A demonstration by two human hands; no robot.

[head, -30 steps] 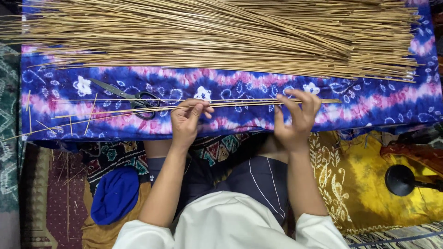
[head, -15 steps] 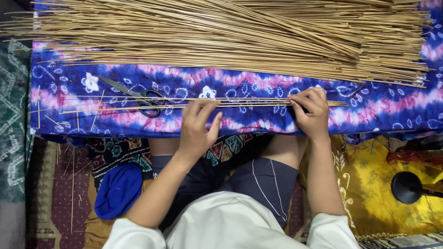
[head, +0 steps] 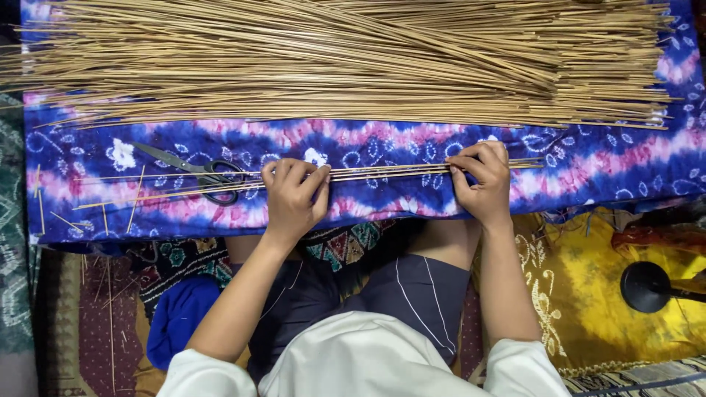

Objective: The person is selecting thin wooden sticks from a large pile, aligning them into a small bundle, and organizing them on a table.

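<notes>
**Two hands pinch a small bundle of thin sticks on a tie-dyed cloth**

A blue, pink and white tie-dyed cloth [head: 382, 140] spreads across the whole width of the view and carries everything in hand. Along its far edge lies a large heap of thin tan sticks [head: 346, 62], running left to right and covering most of the cloth's far half, with stray ends fanning out at the far left and far right corners.

Beside the near right corner of the cloth lies a yellow patterned fabric [head: 588, 294], with a round black object [head: 647, 287] resting on it. Beside the near left corner sits a bundle of plain blue cloth [head: 176, 316].

Along the near edge of the tie-dyed cloth, a small bundle of sticks [head: 390, 173] lies lengthwise, reaching from the left part of the cloth to right of centre. The left hand [head: 293, 197] is closed over this bundle left of centre, fingers curled on top and thumb alongside. The right hand [head: 482, 180] grips the same bundle near its right end, fingertips pinched on the sticks.

A pair of black-handled scissors [head: 197, 173] lies just left of the left hand, blades pointing to the far left; the bundle crosses its handles. A few loose short sticks [head: 136, 198] lie near the left edge.
</notes>
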